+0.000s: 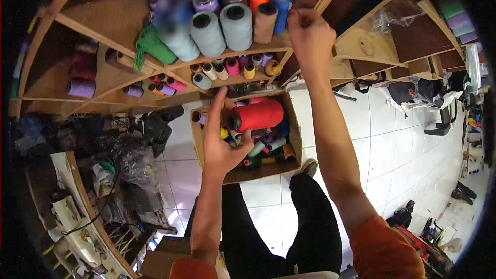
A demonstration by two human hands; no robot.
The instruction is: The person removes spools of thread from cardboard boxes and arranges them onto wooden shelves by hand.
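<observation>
Spool [262, 115]: red, smooth-wound cylinder above the cardboard box [295, 142], long axis crosswise, dark core facing my left side
Left hand [222, 147]: nearer, beside that core, thumb and fingers spread wide
Right hand [314, 39]: fingers curled by the wooden shelf [227, 56]; contents, I can't tell

Brown wooden shelving [98, 0], divided into compartments by upright and slanting boards, stretches across the room ahead of me. Below it, glossy white floor tiles [398, 150] with thin grey joints catch pale light on the right. Crumpled clear plastic [139, 168] is heaped at left.
</observation>
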